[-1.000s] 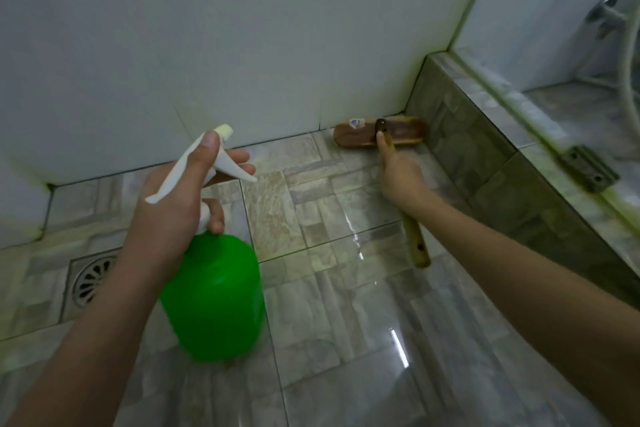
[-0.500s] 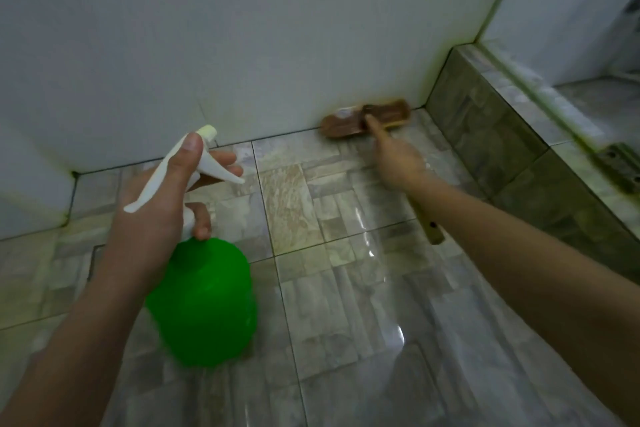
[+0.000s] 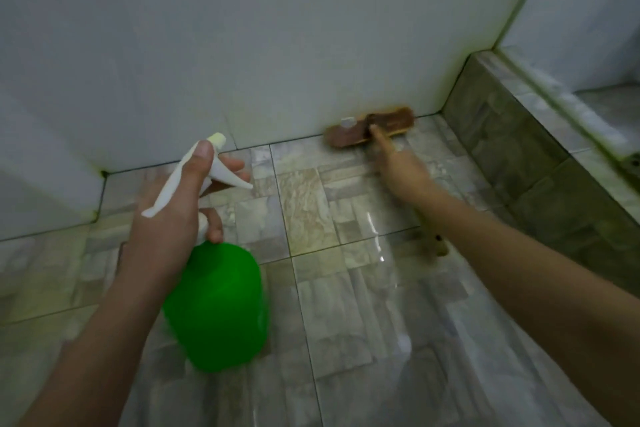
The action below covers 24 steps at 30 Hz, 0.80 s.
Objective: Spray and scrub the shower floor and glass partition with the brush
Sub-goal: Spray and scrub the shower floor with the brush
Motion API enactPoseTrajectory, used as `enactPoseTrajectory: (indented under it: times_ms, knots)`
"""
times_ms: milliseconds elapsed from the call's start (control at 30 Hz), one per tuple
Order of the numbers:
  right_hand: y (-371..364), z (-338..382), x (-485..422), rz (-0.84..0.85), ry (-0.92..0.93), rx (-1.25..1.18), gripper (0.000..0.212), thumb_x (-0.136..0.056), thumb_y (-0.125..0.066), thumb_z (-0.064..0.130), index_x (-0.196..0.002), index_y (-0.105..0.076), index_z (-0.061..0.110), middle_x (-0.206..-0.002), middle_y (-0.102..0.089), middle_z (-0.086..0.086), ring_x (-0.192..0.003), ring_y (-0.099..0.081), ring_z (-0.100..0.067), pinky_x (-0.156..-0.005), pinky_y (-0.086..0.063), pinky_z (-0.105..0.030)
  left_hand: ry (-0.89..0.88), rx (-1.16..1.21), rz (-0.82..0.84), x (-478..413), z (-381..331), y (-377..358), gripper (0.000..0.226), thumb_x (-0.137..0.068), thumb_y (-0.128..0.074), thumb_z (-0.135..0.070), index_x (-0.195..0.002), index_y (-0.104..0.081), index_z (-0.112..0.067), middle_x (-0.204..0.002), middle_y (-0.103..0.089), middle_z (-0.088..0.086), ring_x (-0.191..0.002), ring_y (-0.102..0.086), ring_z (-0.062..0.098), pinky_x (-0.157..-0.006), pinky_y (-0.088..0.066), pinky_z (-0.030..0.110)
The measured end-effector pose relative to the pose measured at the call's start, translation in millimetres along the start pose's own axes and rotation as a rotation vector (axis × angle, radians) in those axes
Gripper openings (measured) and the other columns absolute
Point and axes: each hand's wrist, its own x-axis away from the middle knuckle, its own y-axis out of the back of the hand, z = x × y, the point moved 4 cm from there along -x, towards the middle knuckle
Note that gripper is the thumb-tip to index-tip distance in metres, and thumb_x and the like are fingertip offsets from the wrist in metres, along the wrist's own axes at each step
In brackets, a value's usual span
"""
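My left hand [image 3: 169, 215] grips the neck of a green spray bottle [image 3: 218, 305] with a white trigger head, held above the floor at lower left, fingers round the trigger. My right hand [image 3: 401, 173] grips the wooden handle of a brown scrub brush [image 3: 353, 133], index finger stretched along the handle toward the head. The brush head lies on the wet marbled floor tiles [image 3: 311, 211] against the base of the white wall. The handle's end [image 3: 440, 246] sticks out under my forearm.
A white tiled wall [image 3: 277, 45] bounds the floor at the back. A raised stone-tiled curb [image 3: 519, 156] runs along the right side, with a metal bracket at its right edge. The floor shines with water.
The brush head slid left along the wall base, away from the curb corner. The view shifted, so the floor drain at left is out of sight. Both grips are unchanged.
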Motion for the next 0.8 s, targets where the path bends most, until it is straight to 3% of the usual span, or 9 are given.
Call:
enactPoseTrajectory:
  times_ms: [100,167,233,300,433,567,667,733,800]
  knots:
    - [24,-47,-11,-0.042,-0.168,0.007,0.060,-0.101,-0.037,0.022,-0.154,-0.010,0.030,-0.096,-0.062,-0.027,-0.071,-0.057,-0.034,-0.062,-0.041,-0.034,0.043,0.036,-0.034,8,-1,15,0.032,-0.088,-0.048,-0.061,-0.102,-0.073,-0.046,-0.110,-0.077,0.000,-0.037,-0.039,0.010,-0.056,-0.039,0.034]
    - [26,-30,-6,-0.052,-0.200,0.029,0.065,-0.099,-0.042,0.017,-0.155,-0.009,0.028,-0.096,-0.062,-0.026,-0.081,-0.061,-0.037,-0.064,-0.041,-0.036,0.066,0.046,-0.055,14,-1,31,0.031,-0.088,-0.047,-0.062,-0.100,-0.074,-0.049,-0.112,-0.077,-0.002,-0.037,-0.037,0.011,-0.055,-0.039,0.032]
    - [7,23,9,-0.060,-0.144,-0.072,0.061,-0.100,-0.037,0.017,-0.154,-0.011,0.027,-0.096,-0.058,-0.018,-0.083,-0.058,-0.033,-0.065,-0.035,-0.033,0.071,0.038,-0.075,19,0,42,0.030,-0.088,-0.048,-0.062,-0.093,-0.076,-0.053,-0.112,-0.077,-0.002,-0.037,-0.037,0.011,-0.054,-0.039,0.030]
    - [-26,104,20,0.025,-0.055,-0.234,0.053,-0.101,-0.031,0.021,-0.152,-0.019,0.030,-0.111,-0.058,-0.019,-0.094,-0.058,-0.032,-0.070,-0.038,-0.033,0.063,0.012,-0.110,21,1,52,0.029,-0.088,-0.049,-0.062,-0.088,-0.077,-0.053,-0.108,-0.078,-0.002,-0.038,-0.040,0.011,-0.049,-0.041,0.026]
    - [-65,218,23,0.147,0.126,-0.222,0.061,-0.100,-0.027,0.011,-0.155,-0.005,0.026,-0.132,-0.050,-0.027,-0.104,-0.058,-0.038,-0.083,-0.043,-0.042,0.063,-0.032,-0.189,25,3,82,0.027,-0.090,-0.053,-0.063,-0.087,-0.077,-0.052,-0.107,-0.078,-0.003,-0.037,-0.041,0.009,-0.054,-0.041,0.031]
    - [-52,159,30,0.082,0.133,-0.076,0.063,-0.099,-0.032,0.013,-0.153,-0.007,0.032,-0.112,-0.060,-0.026,-0.086,-0.060,-0.034,-0.068,-0.037,-0.035,0.080,-0.008,-0.248,42,-4,119,0.033,-0.085,-0.051,-0.066,-0.090,-0.078,-0.048,-0.115,-0.075,0.004,-0.036,-0.038,0.011,-0.051,-0.041,0.029]
    - [-26,125,25,0.033,-0.049,-0.084,0.066,-0.097,-0.035,0.010,-0.154,-0.007,0.027,-0.113,-0.058,-0.029,-0.093,-0.060,-0.039,-0.069,-0.040,-0.037,0.089,-0.006,-0.292,61,-14,145,0.041,-0.088,-0.046,-0.061,-0.093,-0.077,-0.035,-0.115,-0.075,0.004,-0.035,-0.037,0.011,-0.051,-0.038,0.030]
    - [-26,148,32,0.026,-0.085,-0.068,0.069,-0.097,-0.036,0.004,-0.155,-0.004,0.021,-0.115,-0.056,-0.032,-0.095,-0.059,-0.042,-0.071,-0.041,-0.041,0.073,0.016,-0.327,73,-19,163,0.039,-0.088,-0.047,-0.060,-0.098,-0.076,-0.036,-0.114,-0.076,0.004,-0.034,-0.038,0.011,-0.051,-0.038,0.031]
    - [-48,206,46,0.031,0.013,-0.132,0.064,-0.098,-0.035,0.006,-0.155,-0.008,0.020,-0.121,-0.055,-0.030,-0.100,-0.058,-0.041,-0.075,-0.041,-0.039,0.064,0.031,-0.386,86,-20,179,0.040,-0.088,-0.049,-0.060,-0.107,-0.072,-0.033,-0.111,-0.077,0.006,-0.034,-0.041,0.010,-0.047,-0.039,0.029]
